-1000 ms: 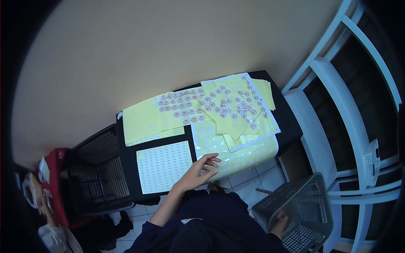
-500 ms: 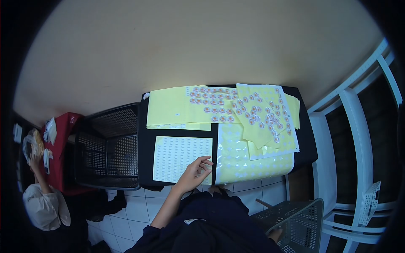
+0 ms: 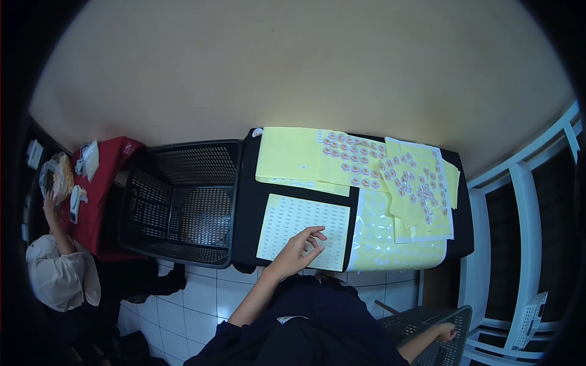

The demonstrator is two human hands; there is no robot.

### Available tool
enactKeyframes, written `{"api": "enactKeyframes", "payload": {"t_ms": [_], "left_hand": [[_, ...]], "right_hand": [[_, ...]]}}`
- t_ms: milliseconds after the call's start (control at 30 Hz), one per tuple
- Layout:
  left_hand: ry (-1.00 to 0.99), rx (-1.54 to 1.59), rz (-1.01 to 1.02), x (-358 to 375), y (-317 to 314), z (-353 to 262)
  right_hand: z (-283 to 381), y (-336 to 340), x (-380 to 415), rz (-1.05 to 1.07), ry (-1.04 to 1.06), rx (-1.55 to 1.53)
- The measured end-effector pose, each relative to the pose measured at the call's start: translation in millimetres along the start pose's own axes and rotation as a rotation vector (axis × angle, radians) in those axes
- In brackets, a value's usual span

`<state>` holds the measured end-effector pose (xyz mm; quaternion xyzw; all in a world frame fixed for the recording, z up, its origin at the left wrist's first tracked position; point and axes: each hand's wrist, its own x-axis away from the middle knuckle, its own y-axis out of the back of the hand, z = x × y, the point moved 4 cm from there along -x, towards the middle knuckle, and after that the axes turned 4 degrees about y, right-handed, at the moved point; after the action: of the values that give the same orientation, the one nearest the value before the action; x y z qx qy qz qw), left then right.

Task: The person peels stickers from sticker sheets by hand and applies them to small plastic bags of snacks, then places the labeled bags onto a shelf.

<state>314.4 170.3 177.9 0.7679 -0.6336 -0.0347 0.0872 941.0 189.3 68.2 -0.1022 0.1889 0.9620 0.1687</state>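
My left hand (image 3: 300, 250) is over a sheet of small printed labels (image 3: 287, 221) on the black-covered table. Its fingers are loosely bent and apart, with nothing between them. At the lower right, my right hand (image 3: 447, 332) is at the grey plastic basket (image 3: 421, 329), its fingers curled closed; I cannot tell what they hold. Beyond the label sheet lies a stack of yellow backing sheets (image 3: 284, 152). Round stickers with an orange centre (image 3: 354, 157) are spread over the yellow sheets, and a glossy sheet (image 3: 390, 253) of pale round shapes lies beneath.
A large black crate (image 3: 204, 213) stands against the table's left side. Farther left, a person (image 3: 61, 274) reaches toward a plastic bag (image 3: 58, 177) by a red-covered table (image 3: 91, 226). White metal framing (image 3: 513, 171) runs along the right, and a wall rises behind the table.
The view has turned, so the table appears farther right. My right hand has risen from low in the grey basket toward its right rim. My left hand stays over the label sheet.
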Motion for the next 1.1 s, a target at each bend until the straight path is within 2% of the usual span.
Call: {"api": "enactKeyframes", "payload": {"t_ms": [100,333,400,467,533,600,633,667,733,800,867,933,1067,1100], "left_hand": [[0.007,-0.001,-0.007,6,13,1],[0.015,-0.05,-0.063,16,43,3],[0.012,-0.037,-0.06,21,49,5],[0.028,-0.05,-0.117,21,53,4],[0.023,-0.056,-0.155,19,53,3],[-0.006,-0.069,-0.191,13,48,1],[-0.029,-0.066,-0.221,11,44,-2],[-0.054,-0.06,-0.245,7,38,-3],[-0.103,0.042,-0.317,1,22,5],[-0.153,0.104,-0.329,-3,-2,-3],[-0.196,0.111,-0.235,-2,-27,-11],[-0.292,0.096,-0.078,5,-51,-19],[-0.235,0.092,0.229,26,-83,-25],[-0.192,0.064,0.282,31,-89,-21]], "right_hand": [[24,-4,13,0.005,0.305,-0.1],[95,11,93,0.077,0.41,-0.228],[92,-5,96,0.243,0.431,-0.368],[106,-4,113,0.308,0.441,-0.32],[114,-9,125,0.374,0.487,-0.441],[128,-8,150,0.338,0.673,-0.4],[153,11,174,0.495,0.644,-0.362],[148,7,188,0.681,0.604,-0.454],[152,25,222,0.913,0.577,-0.651],[158,58,244,0.997,0.725,-0.558],[154,94,252,1.029,0.785,-0.561],[135,126,252,1.09,0.699,-0.575],[94,192,234,1.172,0.647,-0.521],[83,208,225,1.126,0.619,-0.498]]}}
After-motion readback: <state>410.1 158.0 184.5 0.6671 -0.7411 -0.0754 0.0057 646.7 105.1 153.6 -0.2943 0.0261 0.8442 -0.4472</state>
